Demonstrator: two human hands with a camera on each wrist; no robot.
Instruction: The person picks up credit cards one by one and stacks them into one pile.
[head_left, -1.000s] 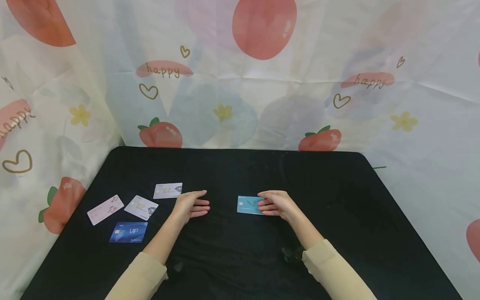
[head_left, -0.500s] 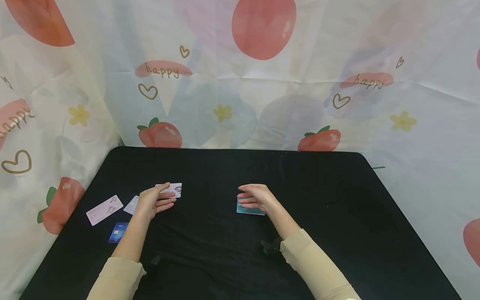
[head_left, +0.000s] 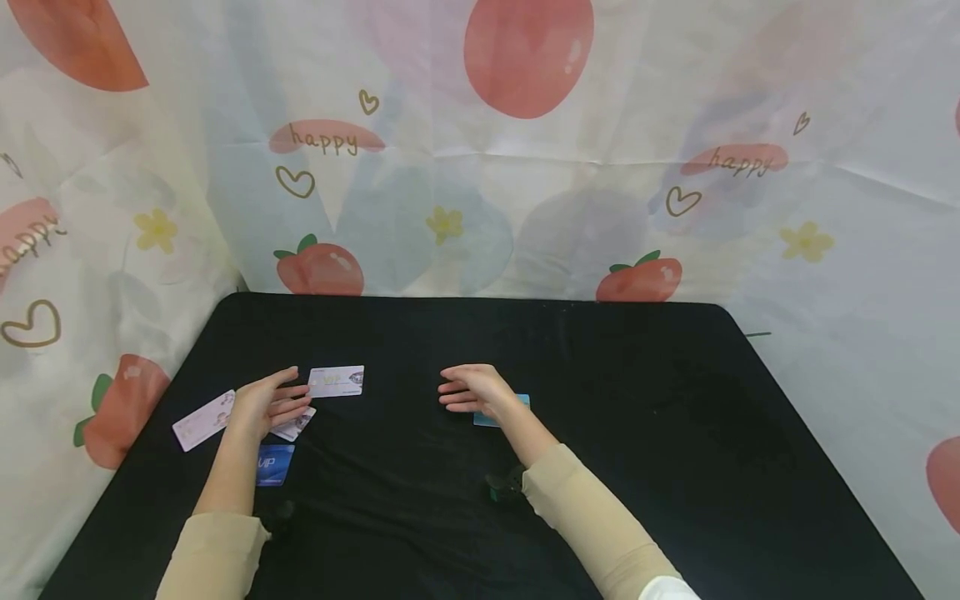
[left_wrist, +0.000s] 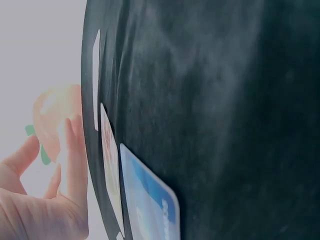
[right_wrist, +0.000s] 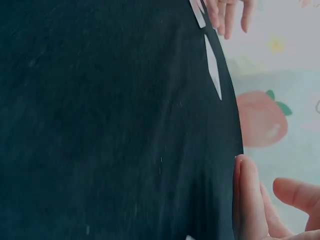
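In the head view my left hand [head_left: 262,404] hovers with straight fingers over a tilted white card [head_left: 298,423] and hides part of it. A pink card [head_left: 199,425] lies at its left, and a blue VIP card [head_left: 276,465] lies partly hidden under the forearm. Another white card [head_left: 336,381] is just right of the fingertips. My right hand [head_left: 476,389] holds nothing, its fingers extended leftward above a teal card [head_left: 486,420] that it partly covers. In the left wrist view the blue card [left_wrist: 150,200] is close to the camera, with the left hand [left_wrist: 55,200] beside it.
A black cloth-covered table [head_left: 637,400] carries all the cards, which lie flat. Behind it hangs a pale curtain [head_left: 555,225] printed with fruit and hearts. A small dark device [head_left: 504,487] is at the right wrist.
My left hand has moved left from beside the upper white card to over the tilted one. The right hand has slid left across the teal card. The cards have stayed in place.
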